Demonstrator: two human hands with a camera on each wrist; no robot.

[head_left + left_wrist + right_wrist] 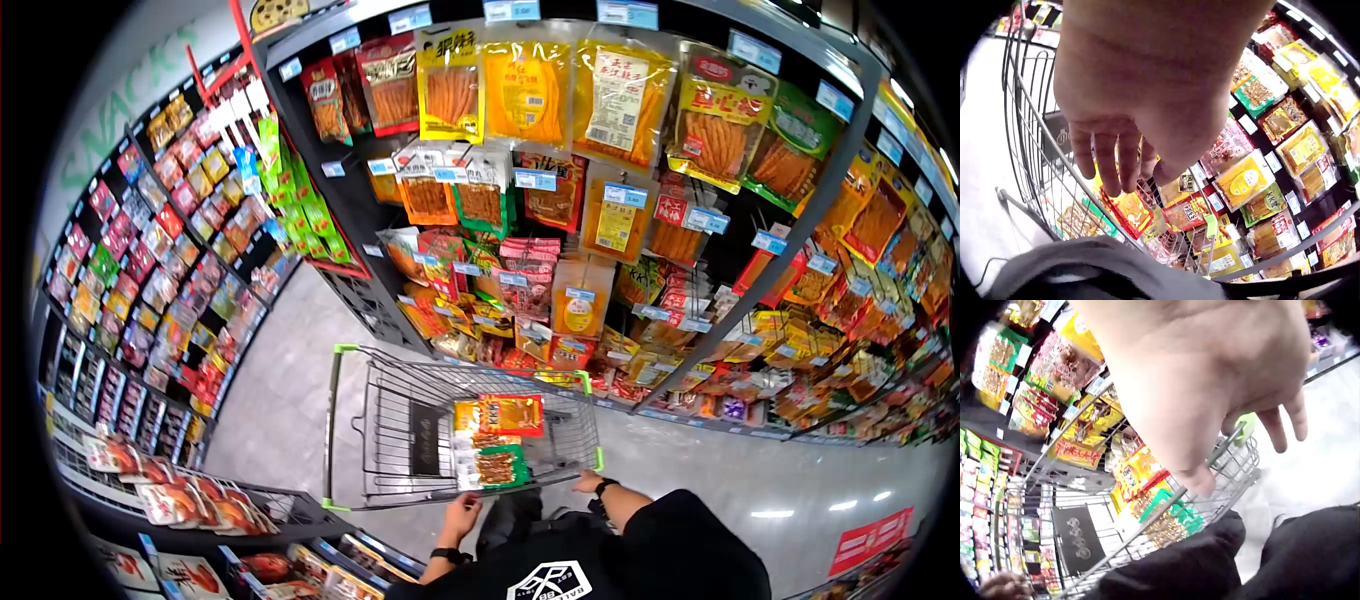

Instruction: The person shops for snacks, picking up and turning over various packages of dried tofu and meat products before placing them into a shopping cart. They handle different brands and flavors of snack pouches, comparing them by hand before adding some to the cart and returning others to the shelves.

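A wire shopping cart [385, 385] with green corner caps stands just in front of the person. Inside lie several snack packets: a red-and-yellow packet [512, 414] and a green-edged packet [500, 466]. The left hand [463, 516] is beside the cart's near side; in the left wrist view its loosely bent fingers [1107, 164] hang over the rim, holding nothing. Near the green-capped corner is the right hand [590, 482]. In the right wrist view its thumb [1196, 480] overlaps the rim, two fingers extend past the outside, and another is partly hidden behind the palm.
A tall rack of hanging snack packets [528, 92] faces the cart, with price tags along its rails. More shelves of packets [160, 250] curve away on the left. A low display with packaged food [190, 500] stands at lower left. Grey floor [290, 380] runs between the shelves.
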